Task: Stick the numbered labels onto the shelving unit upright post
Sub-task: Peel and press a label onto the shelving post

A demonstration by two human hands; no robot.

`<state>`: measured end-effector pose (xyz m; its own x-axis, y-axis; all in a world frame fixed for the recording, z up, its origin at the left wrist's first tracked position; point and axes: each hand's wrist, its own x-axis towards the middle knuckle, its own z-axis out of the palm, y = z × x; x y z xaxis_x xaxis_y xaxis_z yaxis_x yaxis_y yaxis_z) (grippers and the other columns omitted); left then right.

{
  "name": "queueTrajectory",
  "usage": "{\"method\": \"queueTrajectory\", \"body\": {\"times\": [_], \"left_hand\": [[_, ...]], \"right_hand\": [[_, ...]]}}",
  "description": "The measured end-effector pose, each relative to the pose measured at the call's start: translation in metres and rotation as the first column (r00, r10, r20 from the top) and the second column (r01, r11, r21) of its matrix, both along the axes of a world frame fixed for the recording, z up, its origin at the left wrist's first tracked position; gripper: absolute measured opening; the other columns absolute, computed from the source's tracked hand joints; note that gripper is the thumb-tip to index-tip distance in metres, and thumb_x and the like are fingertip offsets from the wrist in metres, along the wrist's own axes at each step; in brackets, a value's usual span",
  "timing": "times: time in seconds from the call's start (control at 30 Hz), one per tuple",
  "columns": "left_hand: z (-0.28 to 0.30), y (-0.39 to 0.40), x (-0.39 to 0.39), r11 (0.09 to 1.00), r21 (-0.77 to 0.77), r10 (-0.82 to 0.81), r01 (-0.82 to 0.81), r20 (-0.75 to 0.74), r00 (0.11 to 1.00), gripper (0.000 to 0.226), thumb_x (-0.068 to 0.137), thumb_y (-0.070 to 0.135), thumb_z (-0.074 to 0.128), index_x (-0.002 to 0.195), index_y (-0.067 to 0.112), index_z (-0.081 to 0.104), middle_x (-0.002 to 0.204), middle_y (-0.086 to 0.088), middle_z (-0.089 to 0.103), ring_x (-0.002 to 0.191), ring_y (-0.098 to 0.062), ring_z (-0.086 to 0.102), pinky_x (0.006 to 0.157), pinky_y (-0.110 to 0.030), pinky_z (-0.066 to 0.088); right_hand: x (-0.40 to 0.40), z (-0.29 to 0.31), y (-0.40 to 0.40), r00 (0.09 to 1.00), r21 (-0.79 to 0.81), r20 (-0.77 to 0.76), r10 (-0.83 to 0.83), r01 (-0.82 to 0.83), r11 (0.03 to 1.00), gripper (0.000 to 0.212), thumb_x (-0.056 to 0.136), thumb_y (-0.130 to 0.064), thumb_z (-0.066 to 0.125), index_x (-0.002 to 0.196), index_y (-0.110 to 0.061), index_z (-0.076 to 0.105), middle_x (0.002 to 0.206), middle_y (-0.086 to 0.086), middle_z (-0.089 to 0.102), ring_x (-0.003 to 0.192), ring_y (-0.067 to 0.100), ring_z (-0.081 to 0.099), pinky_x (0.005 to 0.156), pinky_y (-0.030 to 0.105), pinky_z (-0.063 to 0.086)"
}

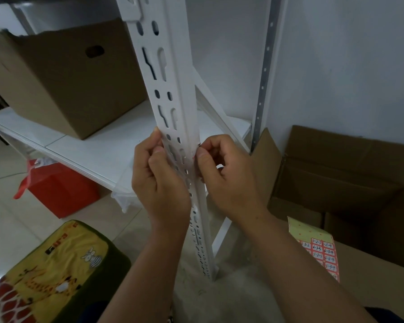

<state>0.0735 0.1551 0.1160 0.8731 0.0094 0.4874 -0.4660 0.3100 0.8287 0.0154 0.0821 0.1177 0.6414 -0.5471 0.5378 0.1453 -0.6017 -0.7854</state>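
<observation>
— Why are both hands up at that white upright post (173, 94), right at the height of the shelf board (98, 145)?

— I'd say that's where the number belongs, beside the level it marks. The left hand (159, 180) pinches what looks like a strip of clear film against the slotted face, thumb on top. The right hand (226, 176) has its fingers curled in, thumb and forefinger pressing at the post's corner edge, where a sliver of red shows. Probably a label, though it's too hidden to be sure.

— And the remaining labels?

— The label sheet (322, 250) lies on the flat cardboard box (371, 276) by the right forearm, within easy reach, red-bordered numbers facing up.

— Either hand free?

— Neither; both are closed onto something at the post. The brown carton (63, 78) on the shelf sits well apart.
</observation>
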Motion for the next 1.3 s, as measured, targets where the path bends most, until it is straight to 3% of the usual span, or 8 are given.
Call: {"method": "queueTrajectory", "body": {"times": [0.23,0.47,0.63,0.8,0.97,1.03,1.17,1.3], "left_hand": [[0.002,0.002,0.002,1.000,0.022,-0.010,0.010,0.004,1.000,0.030,0.095,0.015,0.034,0.098,0.028,0.061,0.093,0.003,0.064,0.088,-0.015,0.064,0.076,-0.027,0.051],[0.002,-0.001,-0.001,1.000,-0.012,-0.009,0.009,-0.001,1.000,0.028,0.094,0.014,0.034,0.096,0.026,0.060,0.087,0.005,0.060,0.078,-0.008,0.059,0.070,-0.021,0.050],[0.002,0.001,-0.001,1.000,-0.009,-0.022,0.022,0.001,1.000,0.029,0.095,0.014,0.033,0.095,0.026,0.060,0.087,0.005,0.060,0.077,-0.008,0.059,0.070,-0.022,0.050],[0.002,0.006,-0.001,0.999,0.029,-0.039,0.039,0.002,0.999,0.031,0.095,0.016,0.033,0.096,0.030,0.061,0.087,0.007,0.062,0.078,-0.008,0.060,0.070,-0.022,0.051],[0.002,0.008,0.002,0.999,0.033,-0.031,0.032,-0.009,0.999,0.030,0.095,0.018,0.034,0.100,0.025,0.063,0.090,0.005,0.064,0.083,-0.013,0.063,0.073,-0.026,0.053],[0.003,0.006,0.002,0.999,0.031,-0.025,0.025,-0.006,1.000,0.030,0.095,0.017,0.033,0.101,0.022,0.063,0.088,0.003,0.064,0.080,-0.016,0.062,0.071,-0.029,0.053],[0.004,0.004,0.002,1.000,0.029,-0.001,0.001,0.000,1.000,0.030,0.095,0.018,0.033,0.098,0.023,0.063,0.087,0.003,0.064,0.078,-0.017,0.062,0.069,-0.033,0.052],[0.004,0.006,0.003,0.999,0.042,-0.028,0.028,0.001,1.000,0.030,0.095,0.018,0.033,0.099,0.025,0.062,0.088,0.002,0.063,0.079,-0.017,0.062,0.070,-0.033,0.052]], "right_hand": [[0.001,0.017,-0.001,0.997,0.167,-0.081,0.007,0.007,0.986,0.014,0.094,-0.030,0.052,0.086,-0.020,0.058,0.074,0.000,0.065,0.066,0.017,0.065,0.064,0.043,0.058],[0.002,0.030,-0.003,0.987,0.110,-0.162,-0.010,0.028,0.994,0.015,0.091,-0.025,0.054,0.080,-0.016,0.061,0.064,0.001,0.066,0.058,0.017,0.065,0.062,0.041,0.059],[0.004,0.026,-0.001,0.995,0.062,-0.095,-0.039,0.045,0.997,0.015,0.090,-0.023,0.055,0.080,-0.013,0.060,0.064,0.005,0.066,0.057,0.020,0.065,0.058,0.043,0.057],[0.004,0.012,-0.007,0.986,0.018,-0.128,-0.104,0.107,0.994,0.014,0.092,-0.025,0.053,0.081,-0.018,0.057,0.067,-0.002,0.063,0.060,0.016,0.065,0.061,0.039,0.058],[-0.001,0.008,-0.017,0.998,0.256,-0.057,-0.014,0.028,0.966,0.013,0.096,-0.014,0.051,0.089,-0.021,0.059,0.072,-0.007,0.065,0.067,0.002,0.067,0.053,0.016,0.053],[-0.004,0.010,-0.017,1.000,0.262,0.008,0.009,-0.011,0.965,0.013,0.096,-0.014,0.051,0.093,-0.023,0.059,0.076,-0.009,0.065,0.070,0.004,0.068,0.055,0.015,0.053],[-0.002,0.006,-0.014,0.998,-0.076,-0.002,-0.065,0.065,0.995,0.012,0.091,-0.028,0.055,0.100,-0.024,0.063,0.085,-0.017,0.065,0.081,0.003,0.064,0.065,0.013,0.054],[0.001,0.007,-0.012,0.987,-0.433,0.019,-0.160,0.152,0.888,0.023,0.091,-0.028,0.054,0.098,-0.012,0.070,0.086,0.000,0.072,0.069,0.005,0.062,0.060,0.014,0.052]]}}
